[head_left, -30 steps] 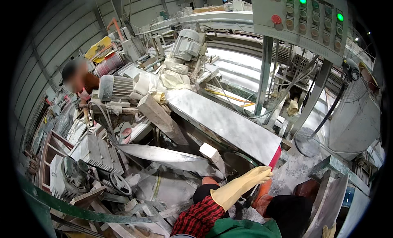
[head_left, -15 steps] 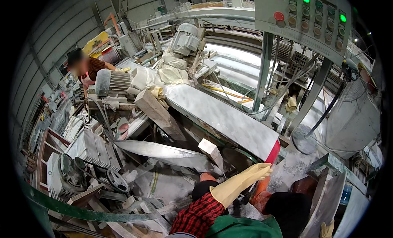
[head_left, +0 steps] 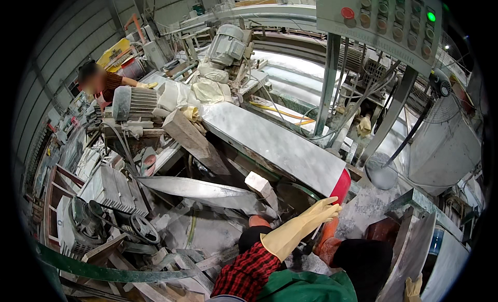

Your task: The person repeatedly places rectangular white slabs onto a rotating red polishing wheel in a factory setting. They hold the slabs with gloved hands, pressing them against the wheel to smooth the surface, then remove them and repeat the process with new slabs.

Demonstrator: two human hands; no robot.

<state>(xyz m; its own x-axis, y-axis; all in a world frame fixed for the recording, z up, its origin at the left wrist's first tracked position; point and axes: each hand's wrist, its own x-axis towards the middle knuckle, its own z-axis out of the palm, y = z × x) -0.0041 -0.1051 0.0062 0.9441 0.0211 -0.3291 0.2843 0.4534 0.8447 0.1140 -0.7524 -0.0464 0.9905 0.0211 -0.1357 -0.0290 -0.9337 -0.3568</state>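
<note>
My left hand [head_left: 306,221], in a long pale-yellow rubber glove, reaches out from a red-and-black checked sleeve. Its fingers are stretched out and slightly apart, close to the red end [head_left: 341,187] of a long white slab [head_left: 275,143]. Whether the fingertips touch that red end I cannot make out. At the lower right edge a second yellow glove, my right hand [head_left: 413,289], shows only in part beside a tilted board [head_left: 410,255]. Its grip is hidden.
A control panel [head_left: 381,24] with lit green buttons stands at upper right, near a fan [head_left: 441,86]. A large metal blade-like strip [head_left: 202,192], wooden blocks [head_left: 194,141] and a pulley wheel [head_left: 144,229] lie left. A co-worker [head_left: 106,84] stands far left.
The view has shifted slightly, the control panel sitting higher. My left hand's fingers have come closer to the slab's red end and spread a little. The co-worker's gloved hand stays near the machine.
</note>
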